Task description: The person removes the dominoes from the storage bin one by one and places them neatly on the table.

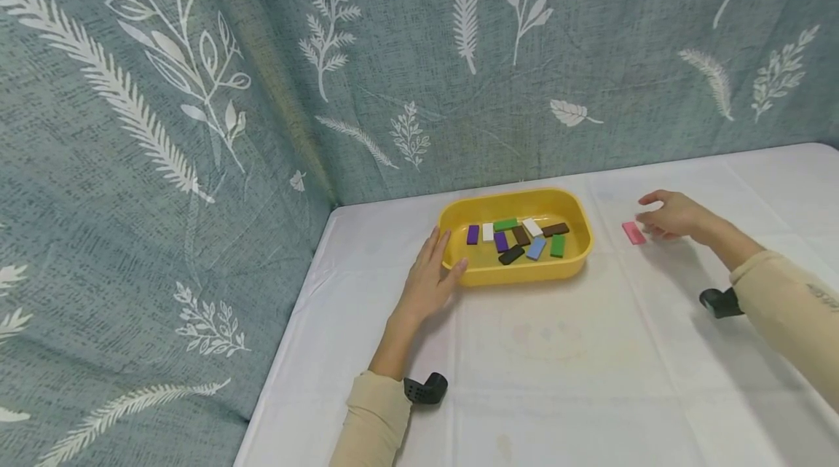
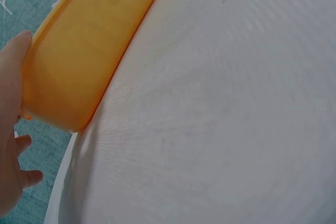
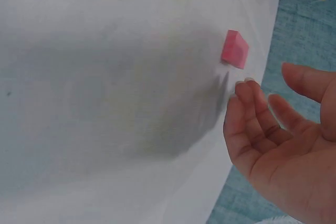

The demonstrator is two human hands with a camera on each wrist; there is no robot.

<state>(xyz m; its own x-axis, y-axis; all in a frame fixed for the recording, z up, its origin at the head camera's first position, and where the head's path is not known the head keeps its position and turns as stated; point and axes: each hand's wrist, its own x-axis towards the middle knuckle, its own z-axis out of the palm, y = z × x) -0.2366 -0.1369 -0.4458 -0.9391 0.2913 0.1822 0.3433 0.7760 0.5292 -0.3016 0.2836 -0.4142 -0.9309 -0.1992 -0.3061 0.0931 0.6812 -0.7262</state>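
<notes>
A teal curtain (image 1: 406, 88) with white leaf prints hangs behind and to the left. In front of it spreads the surface (image 1: 550, 394), covered in white cloth with visible creases. On it, toward the curtain, stands a yellow tray (image 1: 505, 276) with rounded corners. Two beige sleeves (image 1: 373, 416) cover the forearms.

The left hand (image 1: 422, 285) touches the tray's left end, its fingers extended along the wall and the thumb by the near rim. The right hand (image 1: 678, 216) is right of the tray, its fingers loosely bent, thumb apart, gripping nothing. Below each wrist sits a black device (image 1: 427, 388).

Inside the tray lie small blocks: two purple (image 1: 473, 234), two white (image 1: 488, 232), two green (image 1: 557, 245), two brown (image 1: 556, 229), one black (image 1: 511, 255) and one blue (image 1: 536, 248). A single pink block (image 1: 633, 233) lies on the surface between the tray and the right hand, just beside those fingertips; the right wrist view shows a gap between them.
</notes>
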